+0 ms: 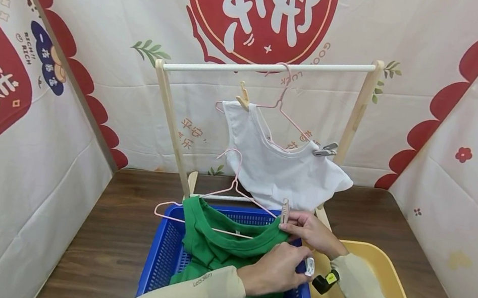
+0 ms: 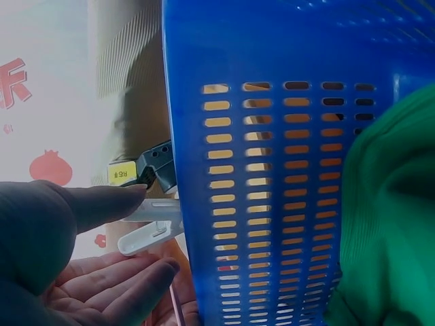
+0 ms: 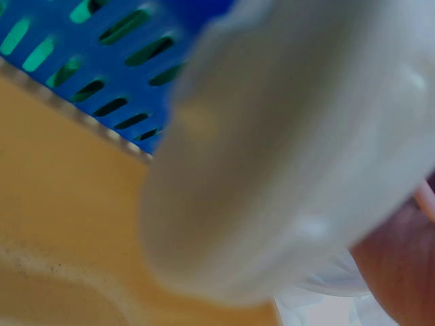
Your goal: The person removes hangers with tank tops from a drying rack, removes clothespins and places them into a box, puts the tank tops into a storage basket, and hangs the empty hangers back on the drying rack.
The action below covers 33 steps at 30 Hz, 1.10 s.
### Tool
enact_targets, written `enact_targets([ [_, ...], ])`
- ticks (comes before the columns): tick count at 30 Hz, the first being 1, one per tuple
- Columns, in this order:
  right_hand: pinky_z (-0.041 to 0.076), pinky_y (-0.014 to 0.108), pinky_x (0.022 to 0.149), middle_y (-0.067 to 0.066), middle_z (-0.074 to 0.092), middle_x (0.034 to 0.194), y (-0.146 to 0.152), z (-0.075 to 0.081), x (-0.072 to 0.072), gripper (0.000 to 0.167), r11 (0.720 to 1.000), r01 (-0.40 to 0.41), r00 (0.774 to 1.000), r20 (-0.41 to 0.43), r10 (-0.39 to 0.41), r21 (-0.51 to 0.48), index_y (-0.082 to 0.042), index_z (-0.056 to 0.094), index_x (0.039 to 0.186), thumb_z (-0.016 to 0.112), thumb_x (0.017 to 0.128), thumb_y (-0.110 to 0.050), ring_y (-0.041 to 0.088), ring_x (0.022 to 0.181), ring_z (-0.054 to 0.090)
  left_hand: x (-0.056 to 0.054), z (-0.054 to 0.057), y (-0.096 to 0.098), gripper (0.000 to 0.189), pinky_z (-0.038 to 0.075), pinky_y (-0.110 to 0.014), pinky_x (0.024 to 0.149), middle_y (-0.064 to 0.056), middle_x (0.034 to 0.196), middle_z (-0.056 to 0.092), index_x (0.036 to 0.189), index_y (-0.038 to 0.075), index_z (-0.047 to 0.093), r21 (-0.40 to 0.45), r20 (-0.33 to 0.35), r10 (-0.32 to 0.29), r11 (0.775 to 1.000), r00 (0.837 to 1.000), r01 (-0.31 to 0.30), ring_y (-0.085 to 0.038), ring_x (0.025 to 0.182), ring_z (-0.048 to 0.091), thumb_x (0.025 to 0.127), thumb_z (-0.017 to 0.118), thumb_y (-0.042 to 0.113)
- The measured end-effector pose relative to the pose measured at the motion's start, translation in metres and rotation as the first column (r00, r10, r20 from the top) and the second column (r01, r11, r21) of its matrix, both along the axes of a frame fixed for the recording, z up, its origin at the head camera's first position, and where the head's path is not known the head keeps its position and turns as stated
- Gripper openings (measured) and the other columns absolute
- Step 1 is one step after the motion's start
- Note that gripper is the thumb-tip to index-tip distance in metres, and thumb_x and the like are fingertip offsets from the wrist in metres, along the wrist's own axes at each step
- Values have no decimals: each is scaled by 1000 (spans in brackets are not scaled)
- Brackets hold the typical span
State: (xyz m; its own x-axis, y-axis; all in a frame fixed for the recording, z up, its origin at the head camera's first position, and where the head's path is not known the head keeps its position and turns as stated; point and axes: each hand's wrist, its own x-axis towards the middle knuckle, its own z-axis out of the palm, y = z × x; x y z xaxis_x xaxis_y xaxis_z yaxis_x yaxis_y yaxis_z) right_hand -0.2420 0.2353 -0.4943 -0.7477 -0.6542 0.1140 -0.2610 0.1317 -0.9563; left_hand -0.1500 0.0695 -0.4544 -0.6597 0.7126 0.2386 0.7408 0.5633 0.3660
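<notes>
My left hand pinches a white clothespin between thumb and fingers, over the basket's right side. Beyond it, my right hand pinches the right shoulder of a green sleeveless top at the end of a pink hanger. A beige clothespin stands upright on that shoulder, against the right fingertips. The hanger runs inside the neckline, and its left end sticks out past the left shoulder. The top's lower part lies in a blue basket. Up close, the white clothespin blurs across the right wrist view.
A rack with a white rail stands behind the basket. From it hangs a white sleeveless top on another pink hanger, with a yellow clothespin and a grey clothespin. A yellow tray lies right of the basket.
</notes>
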Motion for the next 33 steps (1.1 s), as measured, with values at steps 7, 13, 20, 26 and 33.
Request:
enact_targets([
  [7, 58, 35, 72, 0, 75, 90, 0, -1, -1, 17, 1000, -8, 1000, -6, 8, 5, 7, 63, 102, 56, 100, -9, 8, 82, 68, -1, 1, 0, 34, 42, -7, 67, 10, 93, 70, 115, 12, 67, -15, 11, 4, 1000, 1000, -4, 6, 75, 57, 86, 78, 27],
  [13, 59, 35, 74, 1, 75, 92, 1, -1, -1, 18, 1000, -18, 1000, 7, 18, -1, 8, 63, 104, 56, 101, -9, 9, 84, 69, -1, 1, 1, 37, 43, -7, 67, 9, 95, 71, 117, 13, 67, -24, 1, 8, 1000, 1000, -8, 7, 75, 57, 87, 77, 31],
  [20, 58, 33, 76, 3, 75, 95, 0, -1, -1, 20, 1000, -15, 999, 33, 16, -20, 9, 63, 106, 56, 101, -10, 11, 85, 69, -3, 1, 0, 36, 39, -6, 63, 10, 93, 70, 115, 14, 67, -17, -43, 4, 1000, 999, -5, 7, 71, 55, 86, 79, 32],
  [26, 56, 29, 72, 4, 75, 91, -1, -1, 0, 18, 1000, -6, 1000, 21, 6, -18, 5, 65, 103, 57, 101, -11, 11, 80, 69, -5, 3, -5, 36, 40, -5, 65, 8, 98, 71, 116, 13, 67, 11, -37, 6, 1000, 999, -6, 6, 75, 58, 87, 78, 31],
  [33, 54, 26, 64, 3, 75, 87, -1, 1, 0, 19, 1000, -9, 1000, 28, 9, -10, 7, 64, 102, 57, 100, -10, 10, 73, 67, -7, 7, -13, 33, 44, -7, 70, 5, 102, 73, 116, 12, 67, 46, 0, 9, 999, 1000, -9, 0, 85, 65, 90, 75, 30],
])
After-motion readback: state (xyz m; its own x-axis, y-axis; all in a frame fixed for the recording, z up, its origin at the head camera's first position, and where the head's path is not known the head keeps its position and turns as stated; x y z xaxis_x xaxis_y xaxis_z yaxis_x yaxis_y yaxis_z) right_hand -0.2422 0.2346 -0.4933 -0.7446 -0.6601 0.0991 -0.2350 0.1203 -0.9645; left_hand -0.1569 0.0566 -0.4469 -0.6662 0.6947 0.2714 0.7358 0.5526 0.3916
